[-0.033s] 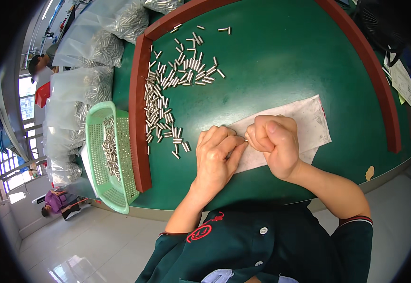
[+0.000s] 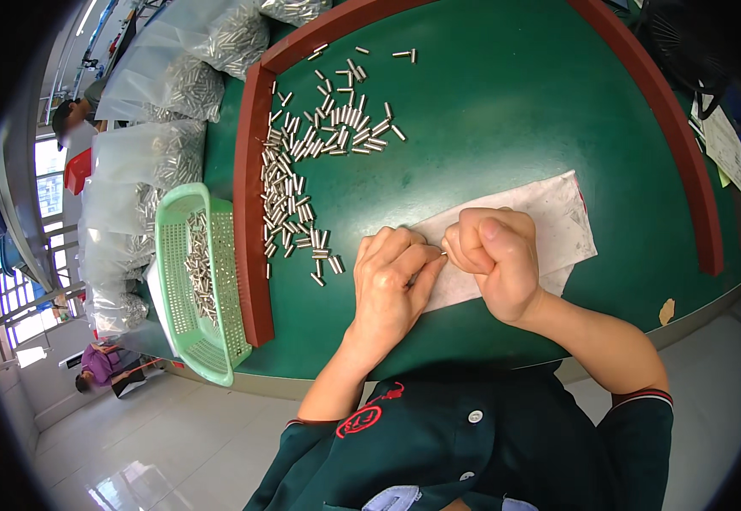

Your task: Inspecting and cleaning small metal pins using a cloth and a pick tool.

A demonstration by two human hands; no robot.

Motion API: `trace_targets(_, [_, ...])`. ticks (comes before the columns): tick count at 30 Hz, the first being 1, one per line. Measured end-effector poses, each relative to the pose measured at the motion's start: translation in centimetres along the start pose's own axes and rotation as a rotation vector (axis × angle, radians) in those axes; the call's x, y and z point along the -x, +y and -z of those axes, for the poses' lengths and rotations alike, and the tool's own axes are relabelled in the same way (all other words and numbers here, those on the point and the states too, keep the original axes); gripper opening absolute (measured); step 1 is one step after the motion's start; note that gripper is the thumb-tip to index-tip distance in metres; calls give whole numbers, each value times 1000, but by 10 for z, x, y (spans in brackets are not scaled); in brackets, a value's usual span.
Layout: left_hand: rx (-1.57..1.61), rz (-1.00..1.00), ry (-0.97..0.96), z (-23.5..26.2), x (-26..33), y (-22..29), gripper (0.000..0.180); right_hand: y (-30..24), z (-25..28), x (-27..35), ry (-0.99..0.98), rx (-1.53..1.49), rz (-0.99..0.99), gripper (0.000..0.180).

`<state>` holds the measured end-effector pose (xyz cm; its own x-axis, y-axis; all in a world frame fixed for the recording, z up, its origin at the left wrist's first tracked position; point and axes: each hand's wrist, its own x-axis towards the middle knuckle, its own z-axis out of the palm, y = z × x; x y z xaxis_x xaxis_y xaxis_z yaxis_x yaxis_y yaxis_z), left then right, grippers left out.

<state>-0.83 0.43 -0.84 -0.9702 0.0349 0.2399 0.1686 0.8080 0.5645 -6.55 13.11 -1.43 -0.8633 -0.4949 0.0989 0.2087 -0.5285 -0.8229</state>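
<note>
My left hand (image 2: pixel 390 277) is closed, thumb and forefinger pinched together over the left end of a folded, stained white cloth (image 2: pixel 553 220). Close beside it, my right hand (image 2: pixel 503 262) is curled into a fist above the same cloth. A tiny shiny metal sliver (image 2: pixel 444 253) shows between the two hands; most of it is hidden by the fingers, so its kind cannot be made out. To the left of my hands, many short silver metal cylinders (image 2: pixel 349 117) lie loose on the green tabletop (image 2: pixel 489 102).
A red-brown raised rail (image 2: pixel 254 213) borders the work surface. Outside it on the left stand a light green perforated basket (image 2: pixel 238 345) holding metal cylinders and several clear bags (image 2: pixel 191 85) of them. A dark fan (image 2: pixel 681 43) and papers (image 2: pixel 722 149) sit far right. Two people are in the background.
</note>
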Motion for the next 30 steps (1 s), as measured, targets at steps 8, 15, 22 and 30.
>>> trace_targets(8, [567, 330, 52, 5, 6, -4, 9, -7, 5, -2, 36, -131, -99, 33])
trace_targets(15, [1375, 697, -123, 18, 4, -13, 17, -6, 7, -6, 53, -162, -138, 38])
trace_targets(22, [1613, 658, -73, 30, 4, -23, 17, -8, 4, -9, 36, -195, -142, 36])
trace_targets(30, [358, 674, 319, 69, 16, -45, 9, -7, 5, -8, 34, -211, -129, 34])
